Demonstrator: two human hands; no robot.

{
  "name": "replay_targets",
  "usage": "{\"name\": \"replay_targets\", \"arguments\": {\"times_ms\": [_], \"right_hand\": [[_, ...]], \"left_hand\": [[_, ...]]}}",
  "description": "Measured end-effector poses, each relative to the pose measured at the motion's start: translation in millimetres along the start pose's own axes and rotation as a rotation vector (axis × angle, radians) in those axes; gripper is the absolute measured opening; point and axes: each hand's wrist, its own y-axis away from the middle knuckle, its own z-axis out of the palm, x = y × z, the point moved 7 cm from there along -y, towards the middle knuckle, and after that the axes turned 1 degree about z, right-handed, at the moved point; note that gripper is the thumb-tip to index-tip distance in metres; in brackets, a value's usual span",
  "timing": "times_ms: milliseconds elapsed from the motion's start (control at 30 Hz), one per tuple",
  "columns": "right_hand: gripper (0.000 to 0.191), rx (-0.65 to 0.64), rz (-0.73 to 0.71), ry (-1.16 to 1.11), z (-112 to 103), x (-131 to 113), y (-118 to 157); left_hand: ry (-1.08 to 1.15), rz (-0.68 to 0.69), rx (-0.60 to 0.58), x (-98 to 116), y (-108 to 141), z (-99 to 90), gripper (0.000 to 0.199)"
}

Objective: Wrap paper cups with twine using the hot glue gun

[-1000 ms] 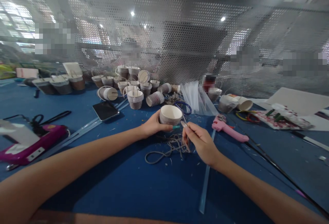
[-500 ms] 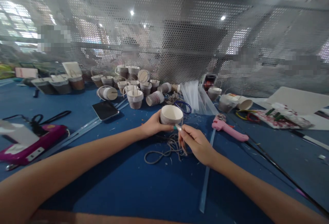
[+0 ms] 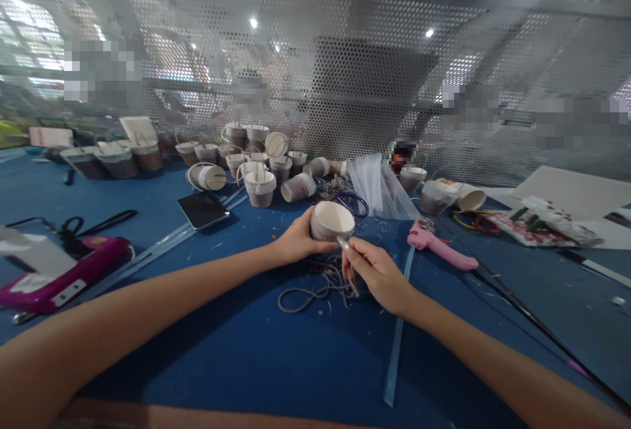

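Observation:
A small cup [image 3: 333, 220] with a white inside and a greyish outside is held up above the blue table, its opening tilted toward me. My left hand [image 3: 298, 240] grips it from the left side. At the cup's lower right, my right hand [image 3: 372, 271] is closed in a pinch, with grey cord seeming to run between its fingers. Below both hands, a loose tangle of grey cord [image 3: 315, 294] lies on the table. What exactly the right fingertips pinch is too small to tell.
Several similar cups [image 3: 260, 188] stand or lie behind, before a perforated metal screen [image 3: 365, 81]. A pink glue gun [image 3: 446, 253] with its cable lies right. Left are a black phone [image 3: 202, 211] and a magenta power strip [image 3: 93, 271]. Clear strips lie nearby.
The cup has shifted slightly right and tilted a little more toward me, with my left hand still around it. My right hand has barely moved.

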Motion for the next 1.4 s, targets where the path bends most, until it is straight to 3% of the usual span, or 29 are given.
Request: {"name": "replay_targets", "arguments": {"times_ms": [533, 700, 900, 1000, 1133, 1200, 1267, 1400], "right_hand": [[0.04, -0.041, 0.011, 0.002, 3.8, 7.1, -1.5], [0.035, -0.015, -0.019, 0.123, 2.1, 0.9, -0.2], [0.023, 0.103, -0.374, 0.694, 2.0, -34.3, 10.0], [0.023, 0.127, -0.58, 0.885, 6.4, -52.0, 20.4], [0.023, 0.212, -0.904, 0.905, 5.2, -72.1, 43.3], [0.028, 0.321, -0.986, 0.894, -2.1, -76.5, 53.0], [0.027, 0.451, -0.952, 0.851, -15.2, -75.5, 55.2], [0.019, 0.669, -0.682, 0.719, -53.1, -56.5, 34.5]], "left_hand": [[-0.19, 0.088, -0.004, 9.1, 2.2, 0.5, 0.065], [-0.112, 0.092, 0.024, 3.9, -0.3, -2.6, 0.064], [-0.182, -0.006, 0.238, -15.8, -9.2, -21.8, 0.067], [-0.071, -0.046, 0.18, -23.9, -15.4, -24.0, 0.065], [0.054, -0.073, 0.074, -32.4, -25.2, -34.2, 0.069], [0.063, -0.082, 0.034, -36.4, -29.4, -41.3, 0.069], [0.082, -0.091, -0.006, -39.4, -32.0, -46.4, 0.071], [0.145, -0.098, -0.087, -38.1, -31.8, -49.2, 0.074]]}}
